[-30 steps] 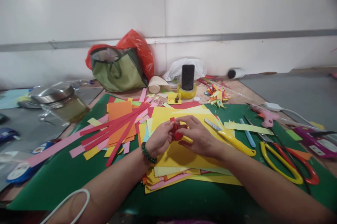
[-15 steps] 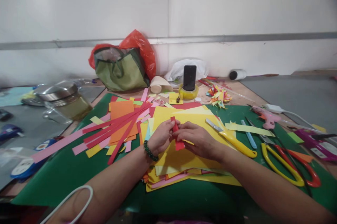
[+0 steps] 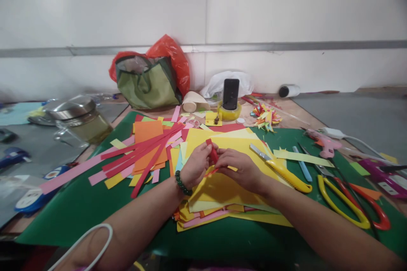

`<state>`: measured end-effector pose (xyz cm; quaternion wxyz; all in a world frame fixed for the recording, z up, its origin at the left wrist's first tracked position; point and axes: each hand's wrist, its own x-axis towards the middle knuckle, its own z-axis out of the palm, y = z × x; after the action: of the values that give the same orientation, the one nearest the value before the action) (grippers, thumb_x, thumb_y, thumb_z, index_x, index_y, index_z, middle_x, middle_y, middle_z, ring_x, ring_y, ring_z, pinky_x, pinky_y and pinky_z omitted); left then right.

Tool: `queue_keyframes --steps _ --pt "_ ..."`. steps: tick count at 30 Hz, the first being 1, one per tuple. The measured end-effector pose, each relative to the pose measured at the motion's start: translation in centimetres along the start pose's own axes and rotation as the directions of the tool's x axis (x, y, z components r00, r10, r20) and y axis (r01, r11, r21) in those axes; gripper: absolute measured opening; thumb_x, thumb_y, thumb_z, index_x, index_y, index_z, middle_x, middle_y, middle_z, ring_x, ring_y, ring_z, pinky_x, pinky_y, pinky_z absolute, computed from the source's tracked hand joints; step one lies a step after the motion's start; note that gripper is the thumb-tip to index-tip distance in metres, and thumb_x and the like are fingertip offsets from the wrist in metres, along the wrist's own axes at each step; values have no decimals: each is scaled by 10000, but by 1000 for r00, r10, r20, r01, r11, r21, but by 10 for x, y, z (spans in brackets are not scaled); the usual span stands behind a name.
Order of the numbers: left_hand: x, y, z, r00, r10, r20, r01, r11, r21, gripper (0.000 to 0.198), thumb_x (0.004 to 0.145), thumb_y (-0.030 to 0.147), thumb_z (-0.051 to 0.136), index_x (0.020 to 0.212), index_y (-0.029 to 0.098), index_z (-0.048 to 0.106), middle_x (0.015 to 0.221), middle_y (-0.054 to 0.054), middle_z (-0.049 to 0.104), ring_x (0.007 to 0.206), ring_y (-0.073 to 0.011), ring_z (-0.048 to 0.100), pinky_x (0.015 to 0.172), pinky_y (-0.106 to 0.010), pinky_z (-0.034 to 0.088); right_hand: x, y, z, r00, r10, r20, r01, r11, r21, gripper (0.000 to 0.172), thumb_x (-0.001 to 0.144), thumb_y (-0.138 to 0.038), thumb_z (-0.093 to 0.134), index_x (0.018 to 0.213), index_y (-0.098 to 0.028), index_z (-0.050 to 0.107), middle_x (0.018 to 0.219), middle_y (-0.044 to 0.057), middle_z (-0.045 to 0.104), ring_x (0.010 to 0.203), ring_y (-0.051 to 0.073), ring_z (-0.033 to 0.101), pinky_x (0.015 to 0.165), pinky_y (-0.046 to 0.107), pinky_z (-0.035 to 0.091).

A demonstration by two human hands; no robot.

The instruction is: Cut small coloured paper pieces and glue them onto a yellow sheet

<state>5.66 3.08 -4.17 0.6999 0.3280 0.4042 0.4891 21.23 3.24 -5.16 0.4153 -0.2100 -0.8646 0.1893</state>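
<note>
Both hands meet over a stack of yellow paper sheets [image 3: 219, 188], with a red paper strip [image 3: 212, 151] between them. My left hand [image 3: 197, 164], below a green bead bracelet, pinches the strip's upper part between thumb and fingers. My right hand [image 3: 240, 167] grips the strip from the other side, fingers curled, its lower end bent up toward me. A yellow utility knife [image 3: 282, 170] with its blade out lies on the paper just right of my right hand. Loose red, pink and orange strips [image 3: 140, 156] fan out left of my hands.
Scissors [image 3: 343, 199], a light blue pen-like tool [image 3: 302, 164] and a pink glue gun [image 3: 324, 143] lie on the right of the green mat [image 3: 95, 207]. A glass jug [image 3: 82, 120] stands left. Behind are a phone [image 3: 230, 93] on yellow tape and a green bag [image 3: 146, 84].
The red strip, which hung down straight between my hands, now has its lower part folded upward by my right fingers. My head view has shifted slightly.
</note>
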Motion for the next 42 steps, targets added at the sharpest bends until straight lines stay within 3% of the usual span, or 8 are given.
queue_keyframes --steps 4,10,15,18,23,30,37,42 --pt "-2 -1 3 995 97 13 -98 994 52 250 740 373 684 768 142 593 700 -16 649 635 -118 587 650 -237 466 -1 -3 2 962 271 19 -270 950 157 221 892 -370 566 800 -182 636 757 40 667 609 118 548 572 241 475" --pt "-2 -1 1 987 146 71 -157 968 194 326 773 461 633 786 135 620 770 -59 676 690 -151 606 698 -275 484 3 -11 -6 926 363 101 -376 899 223 302 874 -449 550 789 -177 650 723 31 665 563 105 495 541 238 430" --pt "-10 3 5 961 180 212 -252 886 388 373 834 512 549 757 149 579 664 -47 646 626 -154 603 644 -271 484 5 -7 -12 817 553 -164 -483 812 327 321 851 -484 558 781 -179 629 679 19 624 548 106 501 504 239 424" --pt "-16 4 9 946 125 300 -256 855 452 401 850 539 513 734 159 563 644 -57 647 603 -161 610 588 -261 476 6 -2 -12 769 618 -166 -536 763 360 332 773 -502 644 822 -174 648 705 24 644 568 115 531 521 251 444" --pt "-17 3 11 932 74 355 -254 831 495 436 849 544 509 679 152 598 645 -64 646 608 -157 603 615 -261 479 7 -4 -14 758 652 -27 -589 702 400 331 746 -487 674 707 -163 621 587 6 596 524 126 537 496 261 430" --pt "-13 4 7 949 -11 314 -120 911 395 383 779 512 618 755 132 661 725 -67 659 679 -162 584 659 -267 460 8 0 -16 737 672 -72 -572 676 465 315 723 -465 680 658 -165 612 590 -7 577 545 112 506 523 258 424" --pt "-9 9 2 973 -59 224 -84 811 580 361 754 452 639 810 111 743 530 26 473 512 -86 347 499 -228 277 7 5 -10 700 707 -100 -576 642 506 300 706 -445 684 655 -161 602 602 -12 581 550 100 492 530 249 412" --pt "-7 9 2 974 -55 218 -67 853 517 418 690 506 689 782 104 756 502 36 439 504 -80 339 500 -235 267 5 8 -7 710 676 -197 -539 701 467 292 752 -461 640 752 -170 607 642 -13 578 512 87 468 477 234 402"
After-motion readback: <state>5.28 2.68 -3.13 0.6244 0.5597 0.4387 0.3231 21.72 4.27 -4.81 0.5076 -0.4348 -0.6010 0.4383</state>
